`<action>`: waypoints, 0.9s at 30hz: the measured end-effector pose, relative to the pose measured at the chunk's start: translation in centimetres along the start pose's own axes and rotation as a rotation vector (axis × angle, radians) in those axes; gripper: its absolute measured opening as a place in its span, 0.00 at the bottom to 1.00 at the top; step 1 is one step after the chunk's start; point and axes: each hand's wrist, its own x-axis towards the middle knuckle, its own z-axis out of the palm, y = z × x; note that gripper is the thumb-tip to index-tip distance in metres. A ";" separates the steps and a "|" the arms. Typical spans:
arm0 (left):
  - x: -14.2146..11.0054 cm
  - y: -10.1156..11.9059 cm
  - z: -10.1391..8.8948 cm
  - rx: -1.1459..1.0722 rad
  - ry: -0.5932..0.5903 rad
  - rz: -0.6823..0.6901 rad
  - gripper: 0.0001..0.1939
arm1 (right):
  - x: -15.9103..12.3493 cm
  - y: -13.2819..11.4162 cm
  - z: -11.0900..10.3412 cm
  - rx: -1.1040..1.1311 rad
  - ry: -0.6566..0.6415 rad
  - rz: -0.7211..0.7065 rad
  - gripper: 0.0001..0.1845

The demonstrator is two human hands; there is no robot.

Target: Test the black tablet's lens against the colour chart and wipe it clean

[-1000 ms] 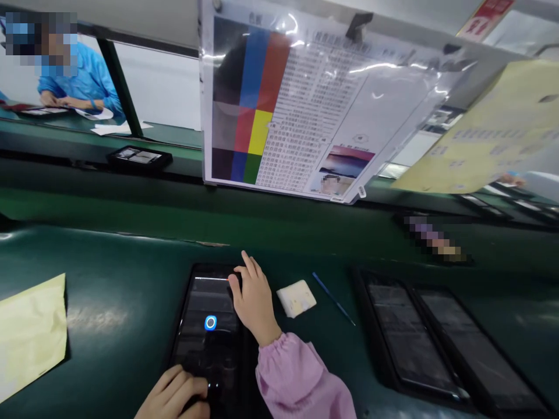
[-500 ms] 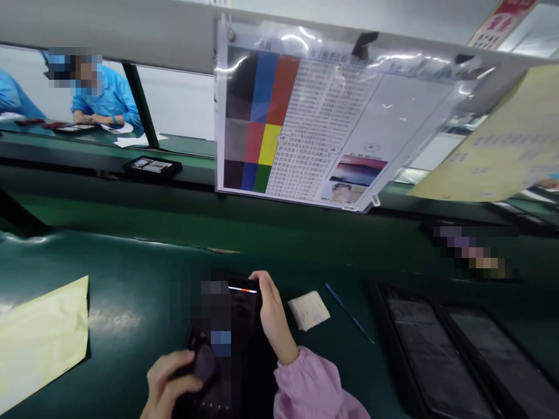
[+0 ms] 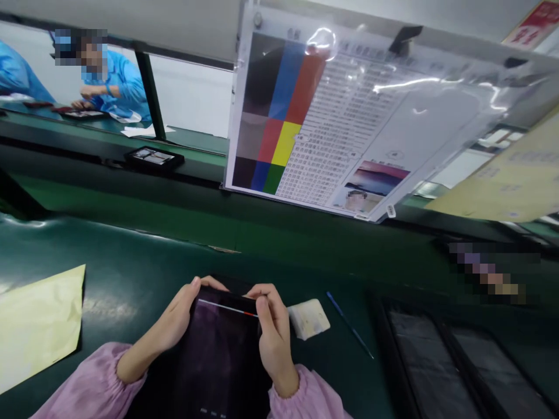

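A black tablet [image 3: 220,355] with a dark screen lies in front of me, a thin white and red bar lit along its top. My left hand [image 3: 180,311] is closed round its upper left corner, thumb on the front edge and fingers behind. At the upper right corner my right hand [image 3: 273,326] grips it the same way. Just to the right of that hand sits a small pale yellow pad [image 3: 311,318]. A dark flat thing shows behind the tablet's top edge; its kind is hard to make out.
A blue pen-like stick [image 3: 349,325] and two framed dark panels [image 3: 432,355] lie to the right. Yellow paper [image 3: 39,326] is at left. A plastic-sleeved chart [image 3: 323,128] hangs ahead. Beyond the partition sits a person in blue [image 3: 126,81]; a small framed screen [image 3: 152,157] rests on the ledge.
My left hand has gone from the tablet's lower left side up to its top left corner and taken hold there. The right hand stays on the upper right. The person opposite has raised one hand.
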 end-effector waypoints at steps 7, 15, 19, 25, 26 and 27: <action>-2.1 1.3 0.5 -0.012 -0.051 0.078 0.30 | 0.3 -5.2 -0.4 -0.330 -0.160 -0.233 0.03; -4.4 1.0 0.4 0.099 -0.015 0.377 0.29 | -0.2 -8.2 1.6 -0.389 -0.160 -0.277 0.03; -4.4 1.0 -0.1 0.063 -0.194 0.525 0.26 | -0.6 -9.1 1.9 -0.366 -0.169 -0.243 0.02; -3.9 2.3 -0.7 0.082 -0.264 0.620 0.24 | -0.8 -10.9 2.2 -0.494 -0.191 -0.249 0.11; -3.9 2.4 -0.7 0.091 -0.272 0.624 0.24 | -0.8 -11.2 2.2 -0.553 -0.213 -0.274 0.12; -3.9 2.5 -0.8 0.106 -0.283 0.622 0.24 | -0.7 -11.4 2.2 -0.625 -0.235 -0.318 0.12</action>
